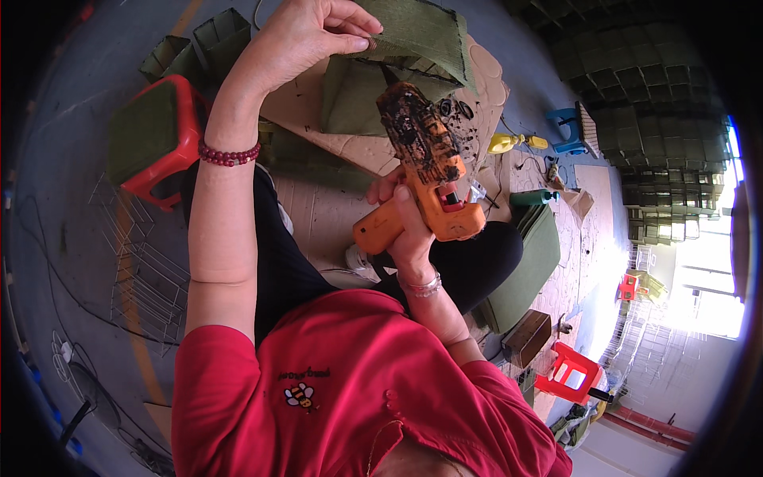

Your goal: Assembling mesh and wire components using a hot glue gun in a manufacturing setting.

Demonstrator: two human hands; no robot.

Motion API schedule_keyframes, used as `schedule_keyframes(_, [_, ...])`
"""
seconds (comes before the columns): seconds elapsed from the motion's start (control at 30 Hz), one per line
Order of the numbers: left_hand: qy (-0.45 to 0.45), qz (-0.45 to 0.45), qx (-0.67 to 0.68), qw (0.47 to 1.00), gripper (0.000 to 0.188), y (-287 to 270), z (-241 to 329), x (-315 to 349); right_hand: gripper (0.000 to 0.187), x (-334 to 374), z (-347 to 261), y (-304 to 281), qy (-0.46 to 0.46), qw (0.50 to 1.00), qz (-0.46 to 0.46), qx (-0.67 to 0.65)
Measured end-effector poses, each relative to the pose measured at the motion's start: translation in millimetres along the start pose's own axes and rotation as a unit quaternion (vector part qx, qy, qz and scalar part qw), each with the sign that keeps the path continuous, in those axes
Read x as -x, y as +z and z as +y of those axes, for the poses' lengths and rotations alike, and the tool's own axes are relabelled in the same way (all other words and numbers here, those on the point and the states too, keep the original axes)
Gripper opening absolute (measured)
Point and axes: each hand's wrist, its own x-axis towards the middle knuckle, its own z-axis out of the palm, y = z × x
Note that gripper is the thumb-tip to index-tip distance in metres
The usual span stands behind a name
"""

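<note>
My left hand (318, 32) reaches far forward and pinches the edge of a green woven fabric flap (425, 32). That flap belongs to, or lies over, a green fabric-covered box form (358, 99) on a cardboard-topped surface. My right hand (409, 226) is closed round an orange glue gun (445, 187), its front end caked in dark, burnt-looking residue. The gun's nozzle points forward to the fabric, just short of my left fingers; whether its tip touches the fabric I cannot tell.
At left stand a red stool with a green top (151, 135), green fabric boxes (222, 40) and wire frames (143, 278). To the right are a yellow bottle (505, 143), a green bottle (532, 197), a red stool (568, 374) and stacked green boxes (636, 135).
</note>
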Motion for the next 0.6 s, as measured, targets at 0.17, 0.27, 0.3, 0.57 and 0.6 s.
schedule_keyframes(0.17, [-0.012, 0.0, 0.006, 1.0, 0.019, 0, -7, 1, 0.022, 0, 0, -10, -0.015, 0.999, 0.017, -0.027])
schedule_keyframes(0.27, [0.038, -0.003, -0.044, 0.998, 0.021, 0, -25, -3, 0.021, 0, 0, -14, -0.016, 0.999, 0.023, -0.033])
schedule_keyframes(0.3, [0.037, -0.003, -0.037, 0.999, 0.021, 0, -28, -4, 0.02, 1, 0, -15, -0.016, 0.999, 0.027, -0.03])
schedule_keyframes(0.57, [0.034, 0.001, -0.04, 0.999, 0.021, 0, -28, -4, 0.02, -1, 0, -19, -0.038, 0.998, 0.038, -0.036])
schedule_keyframes(0.6, [0.03, 0.003, -0.043, 0.999, 0.02, 0, -27, -3, 0.02, -1, 0, -19, -0.04, 0.998, 0.035, -0.033])
